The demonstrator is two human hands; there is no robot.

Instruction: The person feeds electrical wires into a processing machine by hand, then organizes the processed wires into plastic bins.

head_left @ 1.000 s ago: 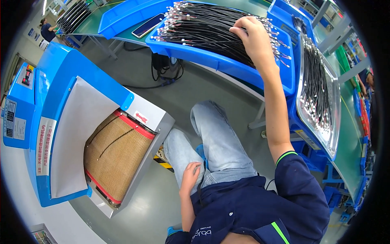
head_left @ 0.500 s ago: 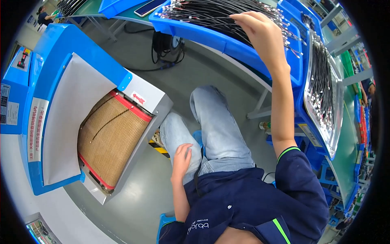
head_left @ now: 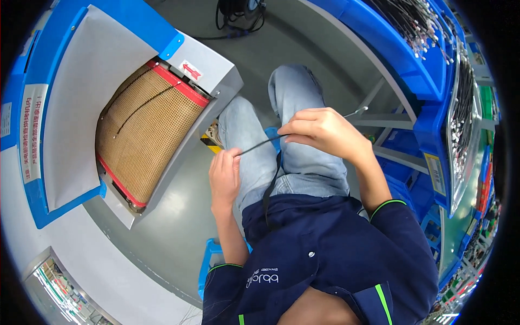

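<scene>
A single black cable (head_left: 260, 144) was held over the person's lap, slanting between the two hands, with one pale connector end (head_left: 362, 110) sticking out beyond the right. The right hand (head_left: 324, 130) had thumb and forefinger clamped on the cable; the left hand (head_left: 224, 176) seemed to pinch it near its other end, though that tip was hidden. The step in hand looked like steadying or straightening this one piece; the next move, as far as could be judged, called for a light hold on both sides, without tugging the connectors. Below it were two legs in pale jeans (head_left: 303, 116). To the left, two dark cables (head_left: 142, 101) lay apart on one tan mesh belt (head_left: 146, 162) with red edges, coming from under one blue-hooded machine (head_left: 124, 21). To the right, one blue bin (head_left: 403, 62) held a heap of similar cables, and one metal tray (head_left: 457, 176) beside it held more, both too crowded to count.
</scene>
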